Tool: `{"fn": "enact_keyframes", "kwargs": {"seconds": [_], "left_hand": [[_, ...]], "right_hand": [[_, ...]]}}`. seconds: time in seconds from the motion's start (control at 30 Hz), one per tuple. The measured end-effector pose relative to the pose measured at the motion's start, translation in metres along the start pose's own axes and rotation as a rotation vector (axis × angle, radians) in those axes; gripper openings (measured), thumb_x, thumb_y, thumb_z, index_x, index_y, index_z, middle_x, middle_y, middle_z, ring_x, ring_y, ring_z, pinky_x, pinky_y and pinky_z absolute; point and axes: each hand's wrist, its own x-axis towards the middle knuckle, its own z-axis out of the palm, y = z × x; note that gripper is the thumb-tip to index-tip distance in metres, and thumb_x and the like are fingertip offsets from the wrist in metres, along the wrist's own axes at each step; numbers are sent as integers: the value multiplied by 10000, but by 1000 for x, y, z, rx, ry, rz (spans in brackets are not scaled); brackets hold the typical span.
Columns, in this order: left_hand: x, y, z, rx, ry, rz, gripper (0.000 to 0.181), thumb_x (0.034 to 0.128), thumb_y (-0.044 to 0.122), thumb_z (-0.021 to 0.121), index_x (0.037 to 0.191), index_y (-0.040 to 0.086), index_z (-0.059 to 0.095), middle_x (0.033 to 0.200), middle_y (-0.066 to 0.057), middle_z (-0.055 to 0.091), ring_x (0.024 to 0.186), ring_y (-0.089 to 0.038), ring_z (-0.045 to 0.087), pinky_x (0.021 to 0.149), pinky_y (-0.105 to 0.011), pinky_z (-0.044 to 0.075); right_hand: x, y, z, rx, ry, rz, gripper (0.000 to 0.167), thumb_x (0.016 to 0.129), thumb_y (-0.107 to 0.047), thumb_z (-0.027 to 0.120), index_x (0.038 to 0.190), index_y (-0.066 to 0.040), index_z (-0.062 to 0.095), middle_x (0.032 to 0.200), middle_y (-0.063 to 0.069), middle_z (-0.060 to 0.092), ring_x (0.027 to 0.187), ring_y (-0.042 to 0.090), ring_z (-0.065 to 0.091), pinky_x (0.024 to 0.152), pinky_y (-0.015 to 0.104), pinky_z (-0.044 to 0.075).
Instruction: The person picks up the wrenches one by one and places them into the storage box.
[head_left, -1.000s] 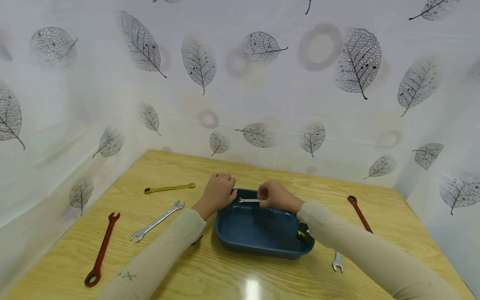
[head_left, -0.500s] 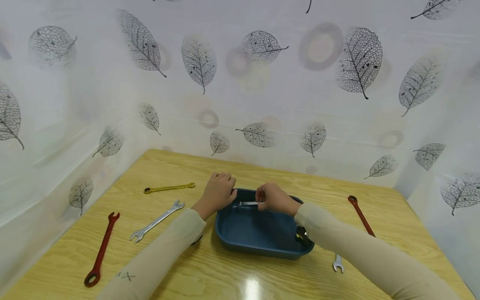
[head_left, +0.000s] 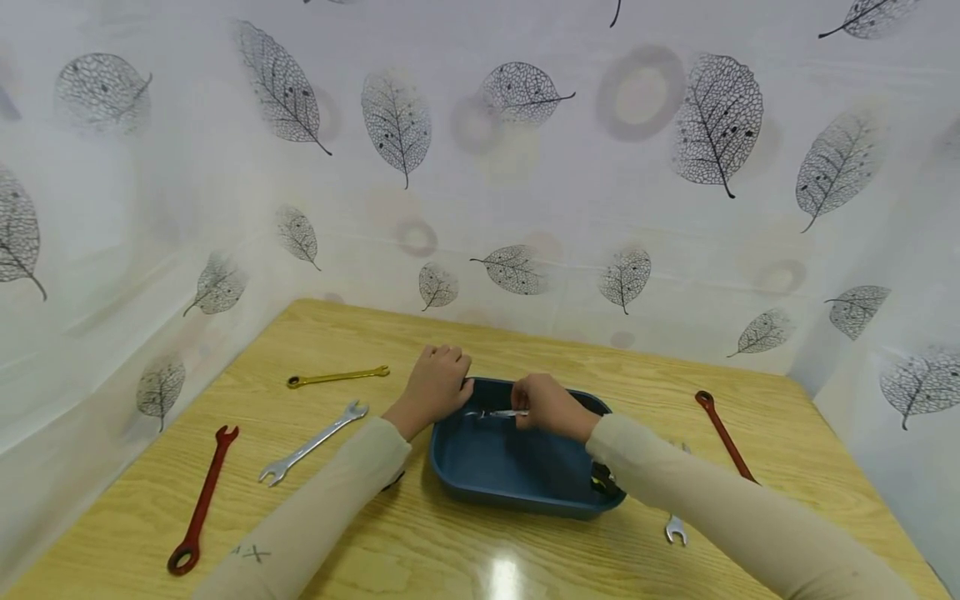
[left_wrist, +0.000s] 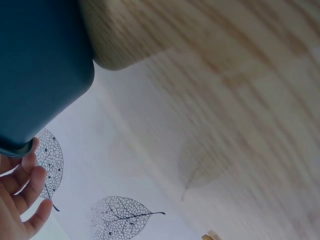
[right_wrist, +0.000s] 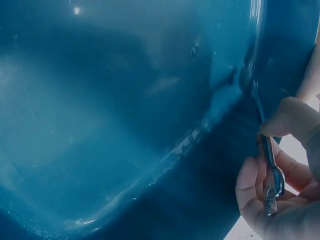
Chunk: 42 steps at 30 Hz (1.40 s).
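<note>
A dark blue basin (head_left: pixel 517 502) stands mid-table; droplets and glints along its inner edge look wet. My left hand (head_left: pixel 438 385) grips its rim at the back left corner. In the left wrist view the left hand's fingers (left_wrist: pixel 31 192) curl at that rim, from outside. My right hand (head_left: pixel 549 406) is over the back part of the basin, pinching a small silver wrench (head_left: pixel 501 413) between thumb and fingers. The wrench's free end points left, low in the basin. From the right wrist, the same wrench (right_wrist: pixel 270 155) slants across the fingers, its other end near the palm.
Left on the wooden table (head_left: pixel 420 550) lie a yellow wrench (head_left: pixel 339 377), a silver wrench (head_left: pixel 315 442) and a red wrench (head_left: pixel 204 500). Right are another red wrench (head_left: pixel 726 437) and a silver wrench (head_left: pixel 676 530), partly behind the sleeve. A black-and-yellow item (head_left: pixel 602 478) sits at the basin's right end.
My right hand has moved a little lower and nearer in the basin, carrying the small wrench with it. The left hand stays on the rim.
</note>
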Motion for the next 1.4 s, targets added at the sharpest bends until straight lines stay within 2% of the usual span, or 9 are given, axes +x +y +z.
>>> {"fn": "enact_keyframes", "kwargs": {"seconds": [0.17, 0.33, 0.53, 0.77, 0.93, 1.23, 1.4], "left_hand": [[0, 0, 0, 2, 14, 3, 192, 851, 275, 653, 914, 95, 648, 894, -55, 640, 849, -221, 606, 827, -400, 464], [0, 0, 0, 9, 2, -3, 206, 858, 284, 646, 934, 93, 652, 904, -54, 640, 858, -221, 606, 833, -398, 463], [0, 0, 0, 8, -14, -9, 216, 862, 290, 639, 950, 94, 655, 916, -56, 642, 871, -218, 608, 840, -400, 464], [0, 0, 0, -1, -5, -2, 201, 861, 286, 642, 923, 95, 648, 903, -56, 637, 861, -218, 605, 833, -398, 459], [0, 1, 0, 6, -3, 1, 209, 861, 293, 642, 927, 95, 649, 910, -54, 641, 863, -219, 608, 835, -399, 460], [0, 1, 0, -11, -21, -4, 197, 859, 282, 643, 920, 94, 640, 893, -53, 628, 854, -212, 601, 838, -397, 457], [0, 1, -1, -11, -16, -2, 203, 859, 283, 643, 928, 92, 644, 901, -55, 635, 855, -214, 604, 836, -397, 461]], "right_hand": [[1, -2, 2, -53, 7, 4, 89, 726, 20, 682, 809, -8, 662, 699, 41, 610, 566, 81, 435, 558, 235, 398], [2, -2, 4, -52, -7, 15, 76, 727, 44, 662, 786, 0, 642, 634, 17, 522, 543, 94, 347, 541, 242, 322], [1, -3, 5, -60, 8, -28, 64, 729, 52, 656, 753, -3, 637, 597, 7, 516, 518, 85, 335, 514, 246, 318], [3, -4, 8, -77, 5, 22, 66, 738, 61, 658, 735, -2, 637, 588, -7, 522, 507, 85, 357, 513, 245, 323], [3, -4, 9, -108, 7, 16, 107, 739, 52, 680, 698, -28, 621, 568, -10, 494, 501, 86, 327, 499, 226, 283], [2, -5, 11, -163, 24, 11, 115, 744, 37, 692, 692, -37, 620, 614, 17, 547, 526, 92, 379, 502, 233, 314], [1, -6, 9, -209, 23, 23, 51, 749, 26, 709, 748, -10, 672, 708, 42, 630, 595, 100, 517, 556, 266, 437]]}}
